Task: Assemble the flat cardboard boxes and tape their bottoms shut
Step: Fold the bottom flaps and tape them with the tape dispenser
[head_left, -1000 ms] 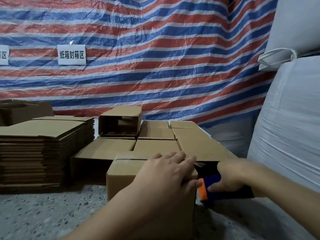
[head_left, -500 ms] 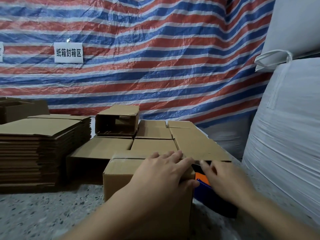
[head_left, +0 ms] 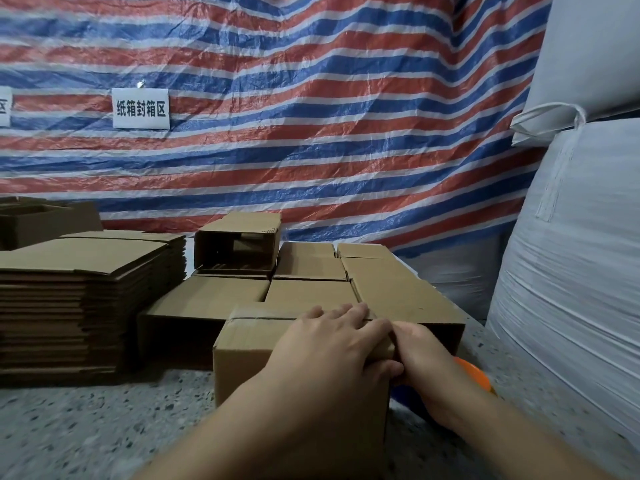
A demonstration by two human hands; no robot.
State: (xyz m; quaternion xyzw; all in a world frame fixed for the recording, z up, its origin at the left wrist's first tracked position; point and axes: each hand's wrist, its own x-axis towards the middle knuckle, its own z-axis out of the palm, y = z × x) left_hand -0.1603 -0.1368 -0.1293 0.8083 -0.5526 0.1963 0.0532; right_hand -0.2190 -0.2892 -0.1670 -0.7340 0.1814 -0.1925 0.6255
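Note:
A small assembled cardboard box [head_left: 242, 344] stands on the speckled surface [head_left: 86, 427] in front of me, with clear tape along its top seam. My left hand [head_left: 329, 344] lies flat on the box's top, its thumb at the right edge. My right hand [head_left: 426, 355] is against the box's upper right side, its fingertips touching the edge beside my left fingers. An orange and blue tape dispenser [head_left: 474, 372] shows just behind my right wrist, mostly hidden; the hand does not seem to hold it.
A tall stack of flat cardboard blanks [head_left: 69, 299] sits at the left. Several assembled boxes [head_left: 398, 292] stand in rows behind, one open box [head_left: 239, 244] lying on top. A white bulk bag [head_left: 571, 271] fills the right side. A striped tarp [head_left: 311, 133] hangs behind.
My right hand let go of the tape dispenser's grip and moved up and left onto the box's right edge. My left hand stayed flat on the top.

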